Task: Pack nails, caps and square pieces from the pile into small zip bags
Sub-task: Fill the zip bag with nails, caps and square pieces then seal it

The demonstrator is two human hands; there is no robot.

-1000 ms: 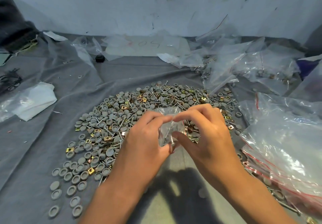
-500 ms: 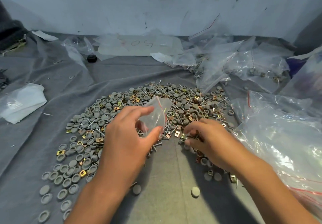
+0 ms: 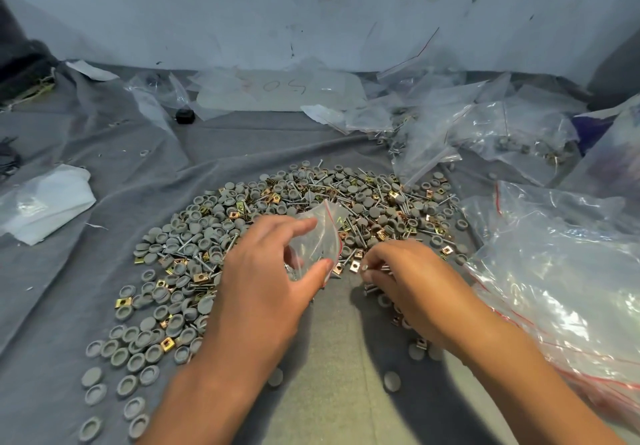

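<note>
A wide pile (image 3: 284,223) of grey round caps, nails and brass square pieces lies spread on a grey cloth (image 3: 138,174). My left hand (image 3: 266,282) holds a small clear zip bag (image 3: 320,237) with a red seal line upright between thumb and fingers, just above the pile's near edge. My right hand (image 3: 412,278) is down at the near right edge of the pile, its fingertips pinching several nails (image 3: 372,268). More grey caps (image 3: 128,351) trail off toward the lower left.
A large clear bag (image 3: 561,289) with red seal lines lies at the right. More crumpled clear bags (image 3: 485,133) are heaped at the back right. A white plastic packet (image 3: 45,202) lies at the left, a small black object (image 3: 184,115) near the back wall.
Both hands held the small bag together a second ago. My right hand has let go of it and dropped to the pile, gathering nails, while my left hand keeps the bag.
</note>
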